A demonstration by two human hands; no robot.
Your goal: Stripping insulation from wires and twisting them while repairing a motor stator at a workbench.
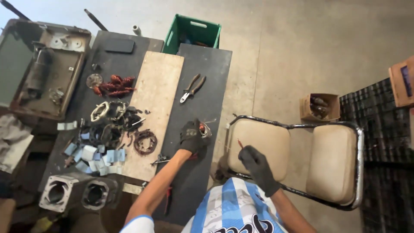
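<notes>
Head view, looking straight down: left hand [192, 136], black-gloved, curled shut around a small metal part wound with copper wire [204, 128] near the right edge of the dark worktop [207, 82]; part peeking out on the hand's right side, its shape mostly hidden by the fingers. Right hand [257, 166], also gloved, off the table over the cream seat cushion [258, 146] of the metal-framed chair [358, 164], fingers pinched closed on a thin reddish wire end [239, 143] pointing up and left toward the part. Wire's long axis slanting from the right hand toward the left; the strand between the two too fine to trace. Left hand touching the part, hence the nearer one; right hand apart from it, down and to the right. Pliers [192, 88] lying loose further up the worktop, beside the pale wooden board [155, 99]; motor housings [75, 194] and copper coils [113, 85] well off to the left.
</notes>
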